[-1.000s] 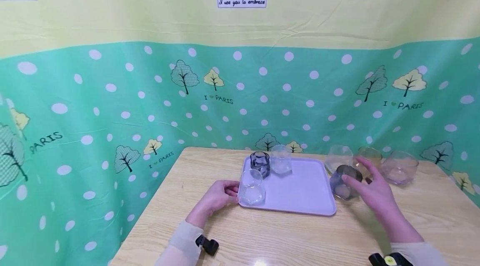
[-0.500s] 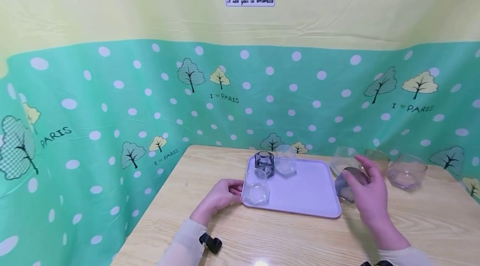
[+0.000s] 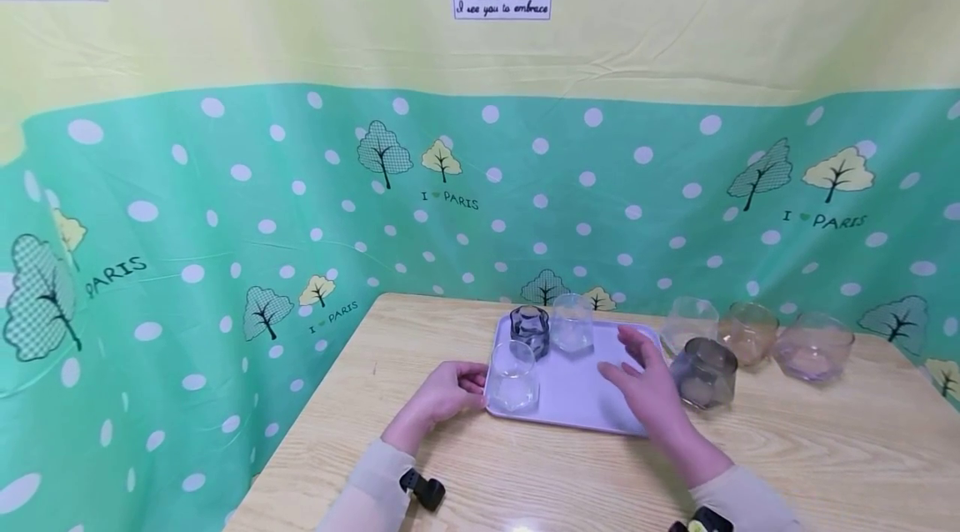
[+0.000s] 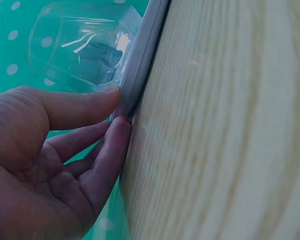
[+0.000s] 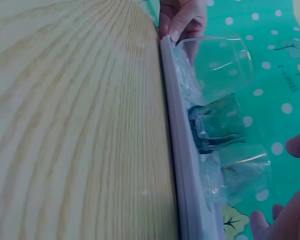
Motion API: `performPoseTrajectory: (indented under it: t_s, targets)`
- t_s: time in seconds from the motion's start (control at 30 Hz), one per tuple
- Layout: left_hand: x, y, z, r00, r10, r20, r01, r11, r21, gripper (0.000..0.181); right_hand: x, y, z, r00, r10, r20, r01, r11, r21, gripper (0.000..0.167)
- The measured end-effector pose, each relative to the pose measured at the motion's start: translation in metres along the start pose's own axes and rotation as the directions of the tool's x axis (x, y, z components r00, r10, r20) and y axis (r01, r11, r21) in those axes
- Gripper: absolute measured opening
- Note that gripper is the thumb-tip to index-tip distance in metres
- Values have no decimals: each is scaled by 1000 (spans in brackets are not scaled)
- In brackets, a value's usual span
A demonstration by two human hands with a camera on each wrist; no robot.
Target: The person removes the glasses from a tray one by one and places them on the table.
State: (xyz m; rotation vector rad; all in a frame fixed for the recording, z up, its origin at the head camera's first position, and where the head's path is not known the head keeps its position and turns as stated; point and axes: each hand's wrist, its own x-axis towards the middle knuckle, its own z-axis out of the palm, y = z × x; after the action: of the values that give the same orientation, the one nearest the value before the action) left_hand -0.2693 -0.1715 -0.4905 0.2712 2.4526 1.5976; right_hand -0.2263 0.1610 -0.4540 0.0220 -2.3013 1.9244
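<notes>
My left hand (image 3: 448, 390) grips the front left corner of the purple tray (image 3: 577, 399), thumb on the rim and fingertips at its outer side in the left wrist view. On the tray's left part stand a clear glass (image 3: 513, 382), a dark fluted glass (image 3: 529, 333) and another clear glass (image 3: 573, 328). My right hand (image 3: 651, 386) is over the tray's right part, fingers spread and nothing held. Just right of the tray a smoky grey glass (image 3: 705, 378) stands on the table, apart from that hand.
Behind the grey glass stand a clear glass (image 3: 688, 323), an amber glass (image 3: 748, 336) and a pinkish glass (image 3: 813, 348). They sit near the back right of the wooden table (image 3: 525, 474). A green patterned curtain (image 3: 450, 257) hangs behind the table.
My right hand has let go of the smoky grey glass and moved left over the tray. The grey glass, tilted half a second ago, now stands upright. My left hand has stayed at the tray corner.
</notes>
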Motion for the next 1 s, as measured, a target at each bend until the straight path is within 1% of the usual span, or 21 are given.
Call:
performPoseTrajectory:
  t_s: [0.17, 0.27, 0.43, 0.57, 0.7, 0.83, 1.0]
  targets:
    - [-1, 1, 0, 1000, 7, 2, -7, 1000, 1, 62, 9, 3, 21, 995, 101, 2, -101, 995, -2, 88]
    - [-3, 1, 0, 1000, 10, 2, -10, 1000, 0, 62, 17, 8, 32, 991, 129, -15, -130, 992, -11, 97]
    - [-3, 3, 1, 1000, 21, -1, -21, 1000, -9, 61, 30, 18, 45, 994, 92, -62, -97, 992, -81, 106]
    - [-2, 2, 1, 1000, 15, 0, -15, 1000, -14, 61, 38, 16, 49, 994, 57, -91, -72, 982, -173, 108]
    - [-1, 1, 0, 1000, 0, 1, 0, 1000, -12, 63, 50, 13, 49, 996, 8, -93, -32, 967, -252, 108]
    - [-1, 1, -1, 1000, -4, 4, 4, 1000, -6, 63, 61, 12, 50, 996, -9, -84, -14, 962, -272, 106]
    - [-1, 2, 0, 1000, 5, 5, -5, 1000, -7, 62, 71, 12, 51, 996, 14, -90, -37, 966, -256, 106]
